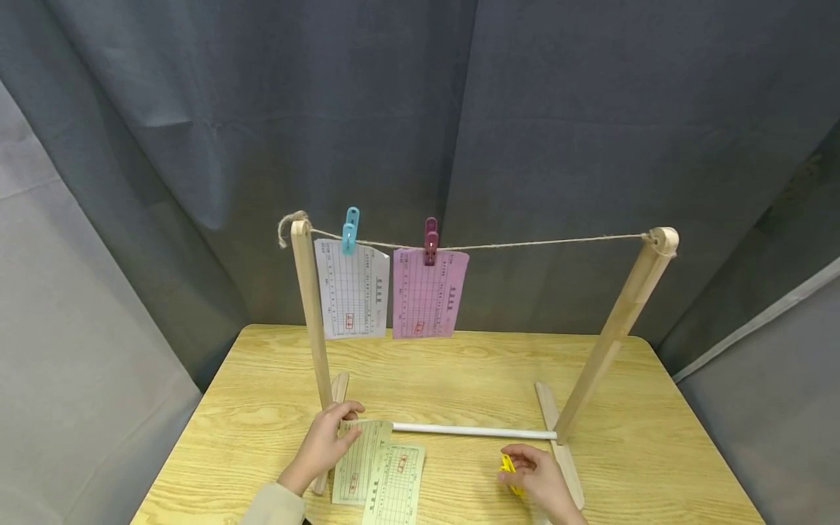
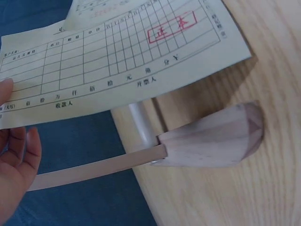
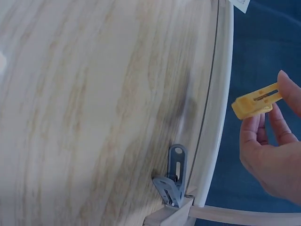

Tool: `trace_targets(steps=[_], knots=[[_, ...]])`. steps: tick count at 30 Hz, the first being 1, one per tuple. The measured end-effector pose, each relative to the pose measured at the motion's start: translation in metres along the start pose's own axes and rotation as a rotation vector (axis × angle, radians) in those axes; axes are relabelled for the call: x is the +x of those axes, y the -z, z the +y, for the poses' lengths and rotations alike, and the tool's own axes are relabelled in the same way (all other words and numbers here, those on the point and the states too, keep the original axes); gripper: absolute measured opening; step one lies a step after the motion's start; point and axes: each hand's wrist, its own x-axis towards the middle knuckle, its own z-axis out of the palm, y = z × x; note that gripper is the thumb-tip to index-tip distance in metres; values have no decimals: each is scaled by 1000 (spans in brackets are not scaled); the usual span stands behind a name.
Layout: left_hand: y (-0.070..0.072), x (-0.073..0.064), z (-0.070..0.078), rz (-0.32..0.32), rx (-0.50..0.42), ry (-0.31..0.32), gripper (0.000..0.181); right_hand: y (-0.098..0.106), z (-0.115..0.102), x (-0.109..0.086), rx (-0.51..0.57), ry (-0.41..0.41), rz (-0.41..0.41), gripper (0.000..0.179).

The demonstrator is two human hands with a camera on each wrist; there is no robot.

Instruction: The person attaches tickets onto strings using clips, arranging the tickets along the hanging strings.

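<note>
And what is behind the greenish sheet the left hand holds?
The white rod runs behind the greenish sheet; the left wrist view shows it reaching the wooden foot. Anything else directly behind the sheet is covered.

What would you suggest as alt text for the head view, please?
A person's left hand holds a pale yellow-green printed form that overlaps another form, while the right hand pinches a yellow clothespin. Behind, a blue clothespin holds a white form and a maroon clothespin a pink form on twine strung between two wooden posts above a table.
</note>
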Motion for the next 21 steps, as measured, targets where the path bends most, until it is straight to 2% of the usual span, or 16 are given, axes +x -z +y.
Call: trace_targets(steps=[7,15,21], knots=[[5,2,10,48,0,-54,37,1,-6,-1,56,-19,21,47],[10,5,18,103,-5,-129,29,7,-16,-4,65,16,30,44],[14,9,24,105,-42,-158,22,13,-24,-4,104,124,9,42]])
